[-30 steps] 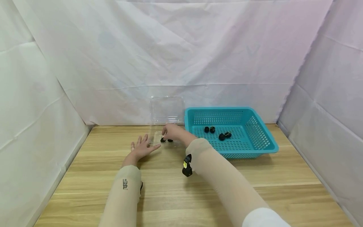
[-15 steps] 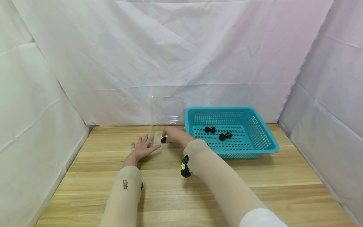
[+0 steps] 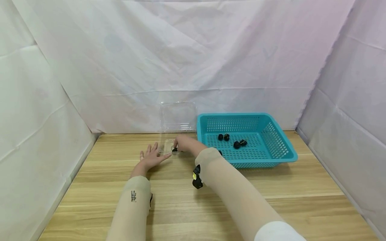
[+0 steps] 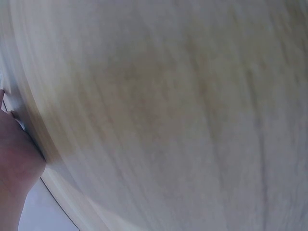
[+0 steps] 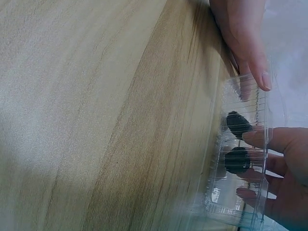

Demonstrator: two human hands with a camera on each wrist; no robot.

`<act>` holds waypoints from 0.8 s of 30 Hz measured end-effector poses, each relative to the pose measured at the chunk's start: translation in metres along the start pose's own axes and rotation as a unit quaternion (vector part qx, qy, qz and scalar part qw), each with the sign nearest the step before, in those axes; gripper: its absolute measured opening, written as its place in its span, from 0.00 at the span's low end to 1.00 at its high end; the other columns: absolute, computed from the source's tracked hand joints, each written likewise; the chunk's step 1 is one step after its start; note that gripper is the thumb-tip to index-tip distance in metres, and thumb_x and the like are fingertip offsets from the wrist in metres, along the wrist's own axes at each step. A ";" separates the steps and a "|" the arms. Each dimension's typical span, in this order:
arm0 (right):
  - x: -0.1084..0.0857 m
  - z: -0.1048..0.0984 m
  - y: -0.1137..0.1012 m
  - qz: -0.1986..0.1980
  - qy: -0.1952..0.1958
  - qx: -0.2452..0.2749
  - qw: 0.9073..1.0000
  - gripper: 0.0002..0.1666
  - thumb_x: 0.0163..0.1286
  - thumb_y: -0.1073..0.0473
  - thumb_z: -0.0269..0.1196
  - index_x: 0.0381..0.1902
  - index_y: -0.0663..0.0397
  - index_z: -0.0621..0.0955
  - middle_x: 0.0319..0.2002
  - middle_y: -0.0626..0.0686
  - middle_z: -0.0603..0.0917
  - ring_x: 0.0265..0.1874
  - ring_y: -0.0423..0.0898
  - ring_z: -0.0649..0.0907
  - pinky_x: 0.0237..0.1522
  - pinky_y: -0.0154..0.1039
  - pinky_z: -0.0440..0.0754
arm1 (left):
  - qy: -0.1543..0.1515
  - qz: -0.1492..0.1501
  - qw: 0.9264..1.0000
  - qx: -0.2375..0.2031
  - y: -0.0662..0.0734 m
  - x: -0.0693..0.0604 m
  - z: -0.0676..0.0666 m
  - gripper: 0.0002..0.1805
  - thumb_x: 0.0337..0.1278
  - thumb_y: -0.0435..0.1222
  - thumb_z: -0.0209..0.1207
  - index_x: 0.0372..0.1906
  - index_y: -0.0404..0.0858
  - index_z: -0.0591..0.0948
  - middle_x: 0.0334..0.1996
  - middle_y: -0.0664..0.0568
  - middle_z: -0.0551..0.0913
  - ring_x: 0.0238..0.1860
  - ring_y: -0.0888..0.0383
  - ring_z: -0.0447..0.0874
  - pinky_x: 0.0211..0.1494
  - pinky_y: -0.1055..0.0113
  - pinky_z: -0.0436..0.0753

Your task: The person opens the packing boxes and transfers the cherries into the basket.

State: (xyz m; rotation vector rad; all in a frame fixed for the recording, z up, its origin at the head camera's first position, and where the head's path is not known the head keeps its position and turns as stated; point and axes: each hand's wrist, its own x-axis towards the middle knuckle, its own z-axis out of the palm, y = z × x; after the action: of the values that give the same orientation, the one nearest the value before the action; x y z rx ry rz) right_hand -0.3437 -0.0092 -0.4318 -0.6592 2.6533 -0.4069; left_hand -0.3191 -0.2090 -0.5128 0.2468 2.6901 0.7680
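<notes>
A clear hinged plastic box (image 3: 167, 146) lies on the table, its lid (image 3: 178, 115) raised at the back. My right hand (image 3: 186, 144) reaches down into it and pinches a pair of dark cherries (image 5: 237, 160). Seen through the box wall in the right wrist view, one dark ball (image 5: 239, 124) touches a fingertip, and other fingers reach behind. The head view shows just one ball; the hand covers the rest. My left hand (image 3: 149, 160) lies flat with spread fingers, its thumb at the box's front left edge. Only its edge shows in the left wrist view.
A turquoise perforated basket (image 3: 245, 117) stands right of the box, holding more dark cherry pairs (image 3: 239, 144), one partly behind the right sleeve. White cloth walls (image 3: 193, 67) enclose the wooden table (image 3: 181, 207) at the back and sides.
My right hand has lowered slightly into the box, and the dark cherries have turned and settled lower by its front wall. The left hand has stayed still.
</notes>
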 end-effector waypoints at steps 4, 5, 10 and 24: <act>0.000 0.001 0.000 0.004 0.001 0.002 1.000 0.18 0.65 0.72 0.60 0.50 0.57 0.85 0.49 0.53 0.85 0.45 0.45 0.82 0.45 0.38 0.81 | 0.000 0.001 1.000 0.005 0.000 0.000 0.000 0.59 0.48 0.78 0.42 0.79 0.48 0.46 0.78 0.48 0.32 0.75 0.44 0.21 0.65 0.35 0.20; 0.001 0.001 0.001 0.006 0.001 0.003 1.000 0.17 0.65 0.73 0.60 0.49 0.57 0.85 0.49 0.53 0.85 0.44 0.45 0.82 0.45 0.38 0.81 | 0.000 0.002 1.000 0.004 0.000 0.000 0.000 0.59 0.48 0.78 0.43 0.79 0.48 0.46 0.78 0.48 0.33 0.75 0.44 0.21 0.65 0.35 0.20; 0.002 0.002 0.001 0.011 0.003 0.011 1.000 0.14 0.64 0.74 0.60 0.45 0.60 0.86 0.42 0.52 0.86 0.34 0.43 0.79 0.39 0.36 0.80 | 0.001 0.005 1.000 0.000 0.001 -0.002 -0.001 0.58 0.49 0.78 0.43 0.79 0.49 0.47 0.78 0.47 0.33 0.75 0.43 0.21 0.65 0.34 0.20; 0.000 -0.003 0.001 -0.007 0.015 -0.014 1.000 0.11 0.60 0.74 0.61 0.21 0.58 0.83 0.18 0.47 0.76 0.19 0.42 0.71 0.23 0.33 0.70 | 0.005 0.003 1.000 0.014 0.011 -0.011 -0.005 0.55 0.53 0.75 0.43 0.79 0.47 0.47 0.78 0.45 0.34 0.75 0.41 0.23 0.67 0.34 0.22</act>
State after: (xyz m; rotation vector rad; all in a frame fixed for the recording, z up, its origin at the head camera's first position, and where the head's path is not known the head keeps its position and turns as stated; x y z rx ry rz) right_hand -0.3452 -0.0073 -0.4293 -0.6858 2.6881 -0.3879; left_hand -0.3101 -0.2053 -0.4997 0.2591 2.7125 0.7354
